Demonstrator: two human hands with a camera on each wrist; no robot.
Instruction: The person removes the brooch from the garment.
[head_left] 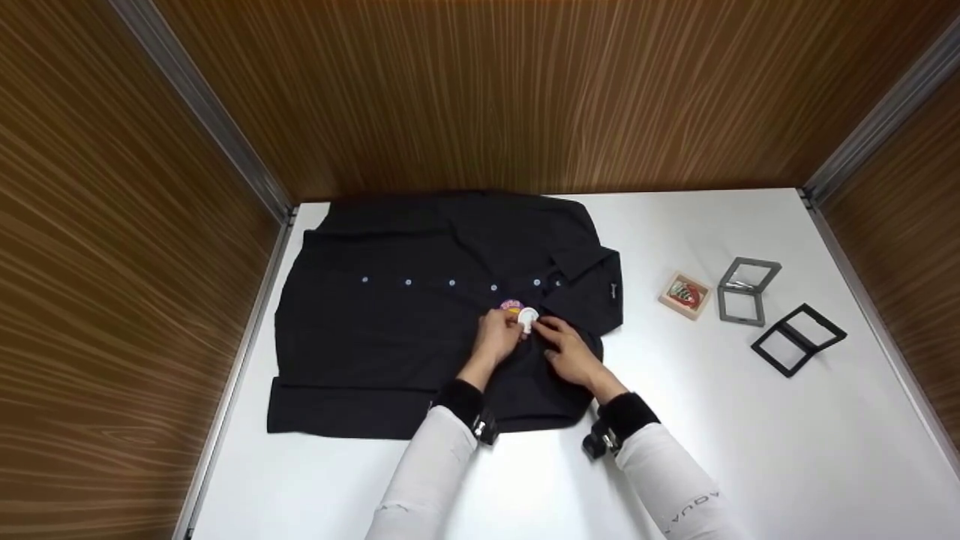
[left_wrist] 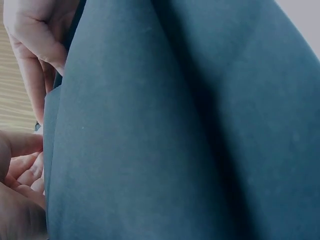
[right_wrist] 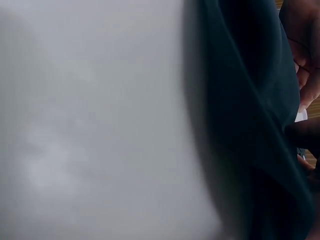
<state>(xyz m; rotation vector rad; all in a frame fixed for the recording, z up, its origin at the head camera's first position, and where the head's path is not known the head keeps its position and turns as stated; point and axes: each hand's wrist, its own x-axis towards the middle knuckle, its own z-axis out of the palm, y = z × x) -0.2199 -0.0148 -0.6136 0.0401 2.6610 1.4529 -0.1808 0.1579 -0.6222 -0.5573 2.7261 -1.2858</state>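
Observation:
A dark button-up shirt (head_left: 390, 337) lies flat, its collar toward the right. On its chest, below the button row, are a white round piece (head_left: 529, 316) with a narrower lower part and a pink and yellow round badge (head_left: 511, 306). My left hand (head_left: 495, 336) pinches the white piece at its left side, fingers curled. From the right, my right hand (head_left: 574, 356) reaches in, its extended index fingertip at the piece's edge and its thumb low over the cloth. In the left wrist view, shirt fabric (left_wrist: 125, 125) hides much of both hands.
Right of the shirt on the white table (head_left: 697, 390) sit a small wooden box (head_left: 684, 295) with a red design inside, a grey hinged frame (head_left: 722, 303) standing open, and a black hinged frame (head_left: 784, 367). Wood-grain panels (head_left: 480, 97) enclose the back and sides.

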